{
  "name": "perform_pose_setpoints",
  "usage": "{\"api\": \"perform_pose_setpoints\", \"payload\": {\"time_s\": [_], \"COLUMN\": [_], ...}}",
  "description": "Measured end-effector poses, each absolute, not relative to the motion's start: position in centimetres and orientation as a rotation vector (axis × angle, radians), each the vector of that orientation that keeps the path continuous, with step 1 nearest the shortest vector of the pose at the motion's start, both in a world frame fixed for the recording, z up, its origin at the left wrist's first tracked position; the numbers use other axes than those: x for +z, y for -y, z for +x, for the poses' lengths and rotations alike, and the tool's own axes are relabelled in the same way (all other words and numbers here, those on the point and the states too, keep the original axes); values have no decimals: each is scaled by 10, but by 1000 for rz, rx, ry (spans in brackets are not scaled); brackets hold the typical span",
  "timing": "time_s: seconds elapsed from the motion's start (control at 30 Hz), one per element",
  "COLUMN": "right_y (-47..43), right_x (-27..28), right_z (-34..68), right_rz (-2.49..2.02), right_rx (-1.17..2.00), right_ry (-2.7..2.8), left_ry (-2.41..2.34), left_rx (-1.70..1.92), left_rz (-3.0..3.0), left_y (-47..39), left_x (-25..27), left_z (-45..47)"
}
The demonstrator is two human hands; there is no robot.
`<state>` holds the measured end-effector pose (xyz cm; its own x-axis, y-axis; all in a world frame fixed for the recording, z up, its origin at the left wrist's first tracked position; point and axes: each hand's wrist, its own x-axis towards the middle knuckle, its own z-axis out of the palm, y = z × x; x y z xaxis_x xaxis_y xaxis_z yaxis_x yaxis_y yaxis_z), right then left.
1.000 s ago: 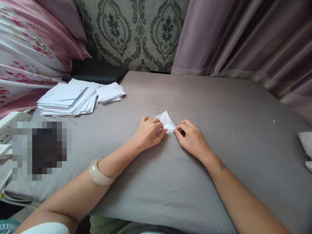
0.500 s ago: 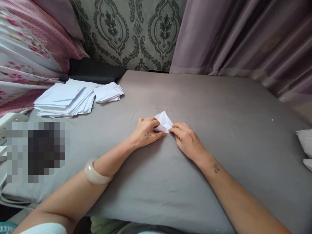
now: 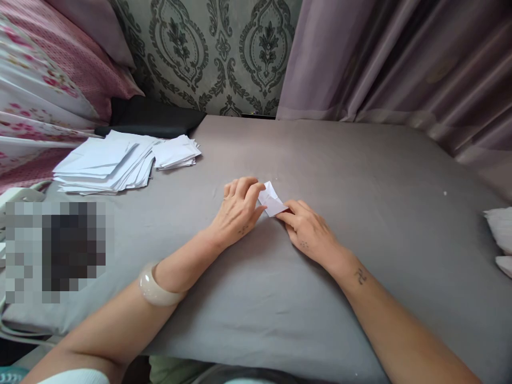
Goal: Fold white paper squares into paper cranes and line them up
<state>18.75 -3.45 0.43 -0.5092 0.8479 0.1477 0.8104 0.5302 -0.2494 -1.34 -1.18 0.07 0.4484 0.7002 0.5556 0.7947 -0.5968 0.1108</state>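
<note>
A small piece of folded white paper (image 3: 272,201) lies on the grey cloth in front of me, its creased flaps forming a pointed shape. Thumb and forefinger of my right hand (image 3: 310,229) pinch its lower right corner. At the paper's left edge is my left hand (image 3: 239,209), with thumb and forefinger curved and apart, their tips at or very near the edge. Its other fingers are loosely bent. A pale bangle (image 3: 158,288) circles my left forearm.
On the left lie a large stack of white paper sheets (image 3: 100,165) and a smaller white paper stack (image 3: 176,152). Behind them is a black cloth (image 3: 156,117). A white power strip (image 3: 16,197) with cables sits at the left edge, and white objects (image 3: 500,229) at the far right.
My left hand has lifted and loosened, its thumb and forefinger parting at the paper's left edge. The paper has turned and its shape looks narrower. My right hand stays at its right corner.
</note>
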Motion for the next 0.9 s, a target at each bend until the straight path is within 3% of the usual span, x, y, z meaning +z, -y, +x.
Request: {"api": "perform_pose_setpoints", "payload": {"time_s": [0.33,0.9], "right_y": [33,15], "right_x": [11,16], "right_z": [195,234], "right_rz": [-1364,-1468], "right_rx": [322,945], "right_ry": [2580,2286], "left_ry": [1074,1105], "left_rx": [-639,-324], "left_rz": [-2993,-3003], "left_y": [9,17], "left_x": [-5,9], "left_z": [-12,-12]}}
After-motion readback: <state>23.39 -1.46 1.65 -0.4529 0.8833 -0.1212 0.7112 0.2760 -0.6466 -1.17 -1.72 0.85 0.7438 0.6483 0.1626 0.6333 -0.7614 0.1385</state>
